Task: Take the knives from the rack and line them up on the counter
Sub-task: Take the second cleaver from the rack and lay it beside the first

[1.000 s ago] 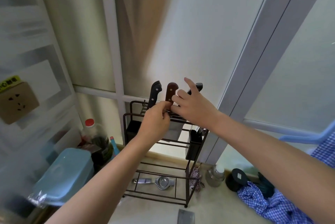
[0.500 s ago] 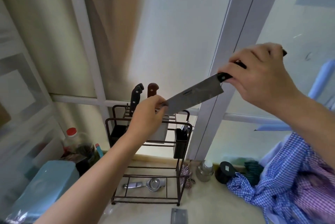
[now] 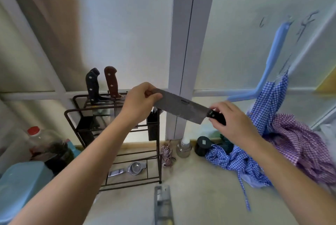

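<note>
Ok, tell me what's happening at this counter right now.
A person is holding a cleaver in the air with both hands: the right hand grips its black handle and the left hand pinches the far end of the blade. Two more knives, a black-handled knife and a brown-handled knife, stand in the wire rack behind. No knife is lined up on the visible part of the counter yet.

The cleaver (image 3: 180,107) carries a small dark brand mark on its blade near the spine, but the letters are too small and blurred to read. The black round container (image 3: 202,143) on the counter bears a pale label, likewise illegible. Nothing else shows lettering.
</note>
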